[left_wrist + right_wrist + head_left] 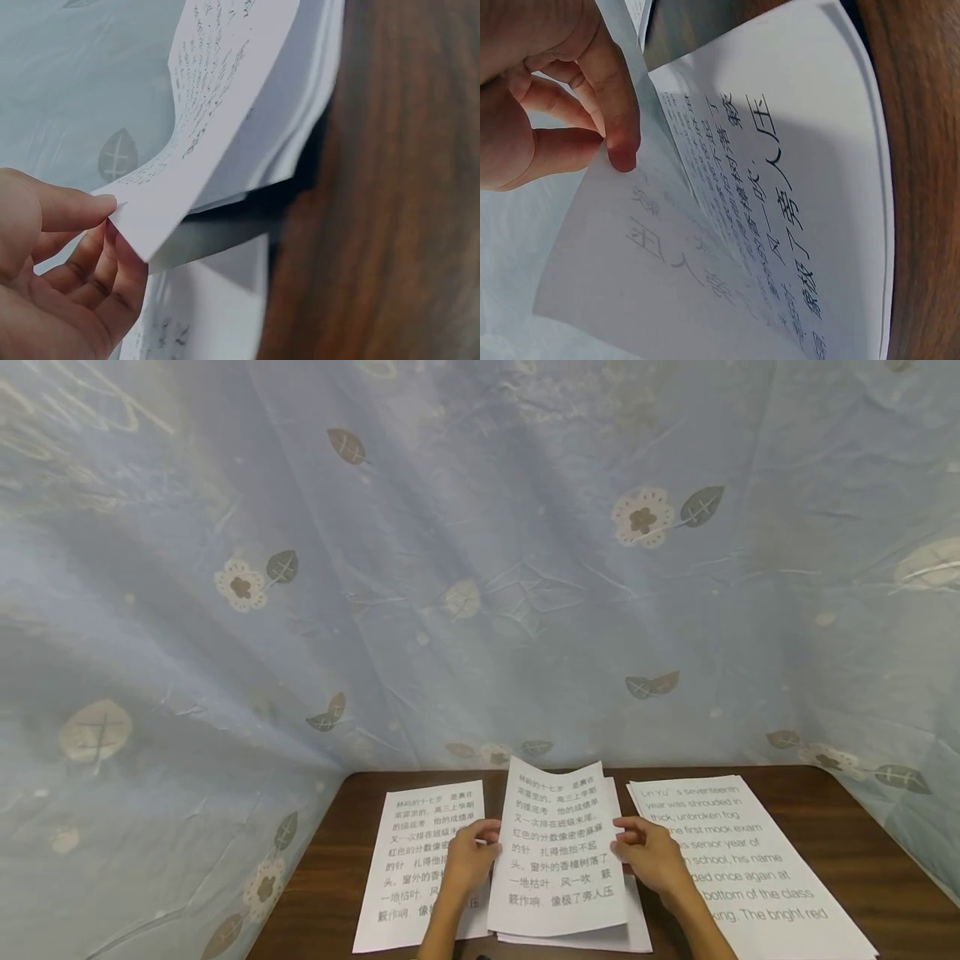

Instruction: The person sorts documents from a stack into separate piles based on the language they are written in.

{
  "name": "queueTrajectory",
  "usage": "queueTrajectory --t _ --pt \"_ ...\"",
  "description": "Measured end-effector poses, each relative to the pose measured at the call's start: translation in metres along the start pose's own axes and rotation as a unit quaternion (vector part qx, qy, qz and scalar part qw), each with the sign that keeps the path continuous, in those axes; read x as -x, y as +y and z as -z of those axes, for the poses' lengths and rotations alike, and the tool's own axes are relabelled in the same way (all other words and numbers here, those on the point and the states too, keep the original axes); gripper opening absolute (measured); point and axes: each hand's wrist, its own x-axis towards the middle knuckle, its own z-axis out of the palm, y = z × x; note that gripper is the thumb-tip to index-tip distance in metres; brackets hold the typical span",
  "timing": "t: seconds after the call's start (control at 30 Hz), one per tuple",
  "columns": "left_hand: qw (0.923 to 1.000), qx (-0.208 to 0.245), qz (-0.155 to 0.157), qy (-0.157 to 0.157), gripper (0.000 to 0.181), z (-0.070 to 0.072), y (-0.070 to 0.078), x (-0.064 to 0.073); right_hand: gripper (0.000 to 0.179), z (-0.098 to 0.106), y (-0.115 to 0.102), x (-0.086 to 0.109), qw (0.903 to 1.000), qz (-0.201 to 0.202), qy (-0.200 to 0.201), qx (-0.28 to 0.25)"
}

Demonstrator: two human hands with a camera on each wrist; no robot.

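Between my hands a sheet of paper (558, 852) with printed Chinese characters is raised over the middle stack, its top edge sagging. My left hand (471, 858) pinches its left edge with thumb and fingers; in the left wrist view the held sheet (217, 127) curves up from the hand (71, 262). The right edge is pinched by my right hand (654, 857). In the right wrist view that hand (577, 90) holds the lifted sheet (607, 255), its print showing faintly through the back. Below lies the middle stack (825, 150), bearing the same text.
To the left lies another stack of Chinese-printed paper (372, 902), partly behind my left hand. A stack of English-printed pages (787, 868) lies at the right, partly covered by my right hand. All rest on a dark wooden table (315, 860). A blue patterned cloth (480, 652) hangs behind it.
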Motion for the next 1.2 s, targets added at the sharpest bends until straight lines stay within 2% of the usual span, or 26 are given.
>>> queueTrajectory --t 0.1,0.2,0.47,0.8,0.93,1.2 --pt "0.9999 0.009 -0.004 -0.001 0.038 0.005 0.001 -0.001 0.044 -0.004 -0.001 0.001 0.9998 -0.004 0.008 -0.019" --pt "0.9999 0.011 0.0 0.002 0.038 0.017 -0.002 -0.001 0.043 -0.016 -0.002 0.001 0.9994 -0.006 0.011 -0.034" --pt "0.9993 -0.008 0.025 0.026 0.038 0.058 -0.022 0.001 0.044 -0.06 -0.01 -0.002 0.9993 -0.013 0.014 -0.031" --pt "0.9976 -0.028 0.041 0.048 0.038 0.091 -0.035 0.001 0.046 -0.096 -0.028 -0.002 0.9974 0.011 -0.005 -0.07" --pt "0.9971 -0.036 0.037 0.055 0.039 0.104 -0.043 0.002 0.048 -0.11 -0.033 -0.001 0.9966 0.012 -0.013 -0.08" --pt "0.9955 -0.042 0.038 0.077 0.037 0.129 -0.059 0.006 0.049 -0.133 -0.038 0.002 0.9957 0.03 -0.038 -0.079"
